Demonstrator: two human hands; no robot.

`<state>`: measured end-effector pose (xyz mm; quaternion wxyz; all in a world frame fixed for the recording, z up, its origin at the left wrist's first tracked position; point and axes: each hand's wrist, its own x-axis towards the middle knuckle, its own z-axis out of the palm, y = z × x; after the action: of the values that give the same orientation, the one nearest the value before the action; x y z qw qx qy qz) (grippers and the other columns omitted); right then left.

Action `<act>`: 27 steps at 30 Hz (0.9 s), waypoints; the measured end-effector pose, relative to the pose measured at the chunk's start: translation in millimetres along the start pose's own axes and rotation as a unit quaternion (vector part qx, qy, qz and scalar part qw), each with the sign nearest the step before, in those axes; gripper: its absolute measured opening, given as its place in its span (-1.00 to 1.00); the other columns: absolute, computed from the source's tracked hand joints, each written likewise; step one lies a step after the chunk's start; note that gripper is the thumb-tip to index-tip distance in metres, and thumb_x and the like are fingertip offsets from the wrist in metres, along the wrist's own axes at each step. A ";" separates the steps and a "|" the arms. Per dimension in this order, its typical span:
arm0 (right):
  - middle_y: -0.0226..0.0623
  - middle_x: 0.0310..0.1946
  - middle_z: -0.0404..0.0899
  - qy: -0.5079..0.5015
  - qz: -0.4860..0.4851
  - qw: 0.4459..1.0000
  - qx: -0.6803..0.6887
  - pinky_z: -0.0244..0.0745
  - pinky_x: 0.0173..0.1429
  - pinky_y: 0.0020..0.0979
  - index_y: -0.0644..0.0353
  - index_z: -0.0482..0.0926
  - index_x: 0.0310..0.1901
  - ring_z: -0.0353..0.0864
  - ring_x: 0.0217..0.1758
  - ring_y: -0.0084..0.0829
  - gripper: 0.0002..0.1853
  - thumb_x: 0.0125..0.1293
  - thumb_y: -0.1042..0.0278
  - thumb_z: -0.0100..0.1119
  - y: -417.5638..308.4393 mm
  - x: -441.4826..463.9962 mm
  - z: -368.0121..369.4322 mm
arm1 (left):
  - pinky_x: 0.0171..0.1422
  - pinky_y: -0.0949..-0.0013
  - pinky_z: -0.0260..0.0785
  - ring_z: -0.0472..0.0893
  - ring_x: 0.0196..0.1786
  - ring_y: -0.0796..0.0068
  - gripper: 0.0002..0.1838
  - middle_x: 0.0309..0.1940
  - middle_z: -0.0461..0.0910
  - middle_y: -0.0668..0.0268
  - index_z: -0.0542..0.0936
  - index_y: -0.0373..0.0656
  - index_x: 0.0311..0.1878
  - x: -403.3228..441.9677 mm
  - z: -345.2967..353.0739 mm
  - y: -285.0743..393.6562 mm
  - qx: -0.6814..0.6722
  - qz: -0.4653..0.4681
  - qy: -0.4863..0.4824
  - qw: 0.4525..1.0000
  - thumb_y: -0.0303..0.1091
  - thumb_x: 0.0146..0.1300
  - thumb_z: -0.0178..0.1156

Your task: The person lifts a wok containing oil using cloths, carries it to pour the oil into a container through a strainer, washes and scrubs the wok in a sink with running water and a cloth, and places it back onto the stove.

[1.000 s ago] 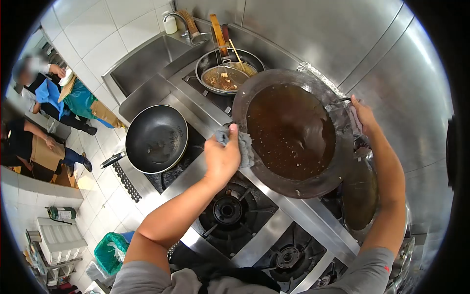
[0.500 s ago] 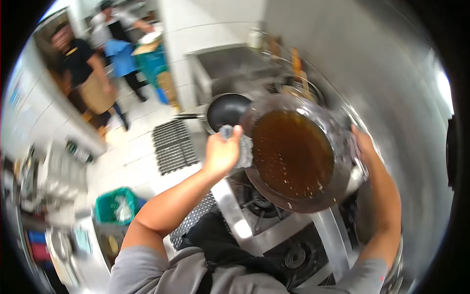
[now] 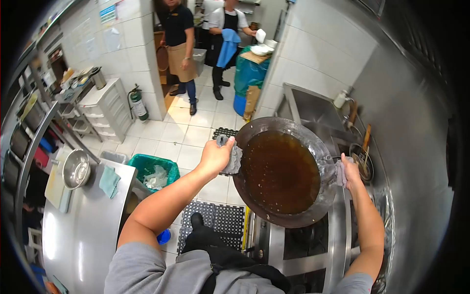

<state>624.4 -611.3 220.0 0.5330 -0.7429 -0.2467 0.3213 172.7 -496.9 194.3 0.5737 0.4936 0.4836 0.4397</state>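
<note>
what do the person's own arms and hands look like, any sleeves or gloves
The left arm and right arm have short grey sleeves, bare below. No glove or watch shows on the left hand or right hand.

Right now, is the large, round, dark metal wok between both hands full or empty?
Partly filled: the wok holds a broad pool of brown liquid, with a bare metal rim showing around it. Its depth cannot be told.
</note>
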 end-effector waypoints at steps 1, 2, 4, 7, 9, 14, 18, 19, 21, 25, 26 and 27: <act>-0.30 -0.45 0.59 -0.020 0.006 1.000 -0.017 0.46 -0.44 -0.38 0.24 0.56 -0.26 0.56 -0.49 -0.45 -0.59 0.29 -0.03 0.25 -7.7 3.6 22.4 | -0.36 0.35 0.48 0.60 -0.44 0.50 -0.65 -0.45 0.64 0.25 0.62 -0.34 -0.28 10.0 -19.5 -2.0 0.031 0.009 0.014 0.999 -0.17 0.38 0.15; -0.30 -0.45 0.59 -0.039 0.013 0.999 -0.032 0.46 -0.44 -0.38 0.25 0.57 -0.26 0.56 -0.50 -0.44 -0.59 0.29 -0.03 0.25 -14.1 6.5 44.6 | -0.36 0.35 0.48 0.60 -0.44 0.50 -0.65 -0.45 0.64 0.25 0.62 -0.34 -0.28 17.2 -37.2 -5.6 0.029 0.009 0.024 0.999 -0.17 0.38 0.15; -0.30 -0.46 0.59 -0.055 -0.001 0.998 -0.024 0.47 -0.43 -0.37 0.25 0.57 -0.27 0.57 -0.51 -0.43 -0.58 0.27 -0.04 0.27 -27.5 14.4 91.9 | -0.36 0.36 0.47 0.60 -0.43 0.51 -0.66 -0.46 0.63 0.26 0.62 -0.33 -0.27 32.6 -69.8 -2.5 0.092 0.055 0.071 0.992 -0.16 0.38 0.15; -0.28 -0.46 0.60 -0.059 0.002 0.998 -0.002 0.48 -0.44 -0.36 0.28 0.58 -0.31 0.58 -0.50 -0.43 -0.57 0.26 -0.03 0.28 -32.6 34.0 160.8 | -0.29 0.31 0.44 0.61 -0.43 0.45 -0.61 -0.49 0.66 0.16 0.63 -0.36 -0.35 62.3 -118.5 -6.7 0.037 0.049 0.091 0.994 -0.13 0.31 0.21; -0.27 -0.45 0.61 -0.089 -0.008 0.996 0.003 0.48 -0.44 -0.36 0.29 0.58 -0.30 0.59 -0.50 -0.42 -0.57 0.26 -0.02 0.29 -34.7 46.2 204.0 | -0.29 0.31 0.44 0.61 -0.43 0.45 -0.61 -0.49 0.66 0.17 0.63 -0.36 -0.35 79.2 -149.4 -7.0 0.037 0.044 0.110 0.992 -0.13 0.31 0.21; -0.24 -0.42 0.63 -0.146 -0.012 0.989 0.026 0.54 -0.38 -0.33 0.32 0.58 -0.26 0.62 -0.47 -0.39 -0.57 0.27 0.01 0.29 -48.2 77.4 304.5 | -0.32 0.33 0.45 0.60 -0.44 0.49 -0.64 -0.49 0.65 0.23 0.64 -0.33 -0.35 116.0 -212.5 -9.3 0.022 0.036 0.156 0.987 -0.15 0.32 0.20; -0.04 -0.21 0.63 -0.175 -0.020 0.984 -0.006 0.59 -0.19 -0.26 0.55 0.50 -0.07 0.66 -0.27 -0.31 -0.40 0.25 0.01 0.31 -55.5 113.6 374.7 | -0.42 0.33 0.48 0.60 -0.51 0.48 -0.66 -0.48 0.62 0.26 0.61 -0.31 -0.33 147.3 -253.4 -26.1 0.028 0.040 0.190 0.981 -0.17 0.36 0.16; 0.04 -0.14 0.60 -0.202 -0.022 0.979 0.005 0.59 -0.12 -0.25 0.64 0.44 0.00 0.66 -0.21 -0.27 -0.32 0.25 0.01 0.31 -63.3 108.3 391.3 | -0.42 0.34 0.46 0.58 -0.52 0.51 -0.67 -0.49 0.62 0.28 0.61 -0.30 -0.35 151.8 -260.9 -25.8 0.040 0.029 0.206 0.977 -0.18 0.36 0.17; -0.01 -0.17 0.61 -0.205 -0.026 0.978 -0.012 0.58 -0.14 -0.27 0.59 0.46 -0.03 0.66 -0.23 -0.30 -0.36 0.25 0.01 0.31 -66.3 123.7 424.5 | -0.41 0.37 0.43 0.56 -0.52 0.53 -0.67 -0.48 0.62 0.31 0.61 -0.29 -0.36 161.3 -272.9 -27.7 0.016 0.027 0.227 0.973 -0.18 0.35 0.18; -0.18 -0.32 0.64 -0.274 -0.031 0.961 -0.018 0.55 -0.30 -0.34 0.42 0.56 -0.14 0.63 -0.37 -0.42 -0.50 0.25 0.02 0.31 -78.5 157.0 484.1 | -0.37 0.36 0.43 0.56 -0.47 0.55 -0.67 -0.47 0.62 0.31 0.61 -0.30 -0.35 182.3 -294.7 -31.2 -0.002 0.016 0.257 0.966 -0.17 0.33 0.20; -0.18 -0.32 0.64 -0.278 -0.032 0.960 -0.013 0.55 -0.30 -0.34 0.42 0.56 -0.14 0.63 -0.37 -0.42 -0.50 0.25 0.02 0.31 -82.5 163.6 497.4 | -0.37 0.36 0.41 0.55 -0.46 0.56 -0.67 -0.47 0.62 0.31 0.61 -0.30 -0.37 191.7 -300.4 -32.4 -0.010 0.022 0.268 0.963 -0.17 0.32 0.21; -0.23 -0.37 0.64 -0.279 -0.041 0.959 -0.020 0.53 -0.36 -0.38 0.36 0.57 -0.20 0.61 -0.43 -0.46 -0.54 0.25 0.02 0.31 -85.6 168.8 510.9 | -0.37 0.36 0.41 0.55 -0.46 0.56 -0.67 -0.47 0.62 0.31 0.61 -0.30 -0.37 199.9 -305.0 -34.4 -0.004 0.026 0.271 0.962 -0.17 0.32 0.21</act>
<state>357.5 -141.5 150.0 0.4406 -0.6239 -0.4221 0.4883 -98.9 -261.9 122.3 0.4117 0.3660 0.6062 0.5736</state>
